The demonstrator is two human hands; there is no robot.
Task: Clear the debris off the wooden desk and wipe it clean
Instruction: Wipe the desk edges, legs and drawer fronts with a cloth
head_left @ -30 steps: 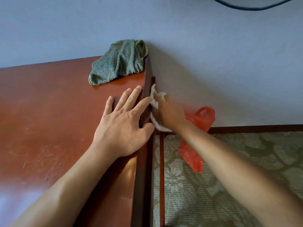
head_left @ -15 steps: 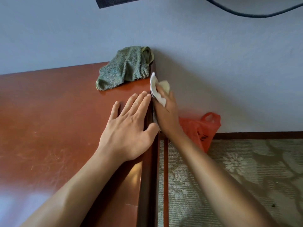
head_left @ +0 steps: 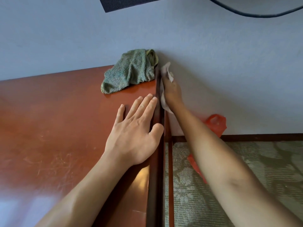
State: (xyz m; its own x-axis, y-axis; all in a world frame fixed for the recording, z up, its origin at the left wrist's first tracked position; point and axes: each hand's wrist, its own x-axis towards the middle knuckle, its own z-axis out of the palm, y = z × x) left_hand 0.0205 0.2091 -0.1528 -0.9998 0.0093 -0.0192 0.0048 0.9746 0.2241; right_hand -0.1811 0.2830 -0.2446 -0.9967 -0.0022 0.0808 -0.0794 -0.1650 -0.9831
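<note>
- Pressing flat, straight fingers of the left hand (head_left: 134, 136) rest on the wooden desk (head_left: 57, 128) beside its right edge.
- Right hand (head_left: 172, 90) grips a white cloth (head_left: 164, 99) against the desk's side.
- Green towel (head_left: 131, 71) lies at the far corner, touching the wall (head_left: 65, 38).
- Red bag (head_left: 216, 123) lies on the carpet (head_left: 270, 161), partly hidden behind the right forearm.

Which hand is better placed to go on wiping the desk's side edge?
Right. The right hand holds the white cloth against the desk side edge, near the wall. The left hand rests flat on top, holding nothing.
</note>
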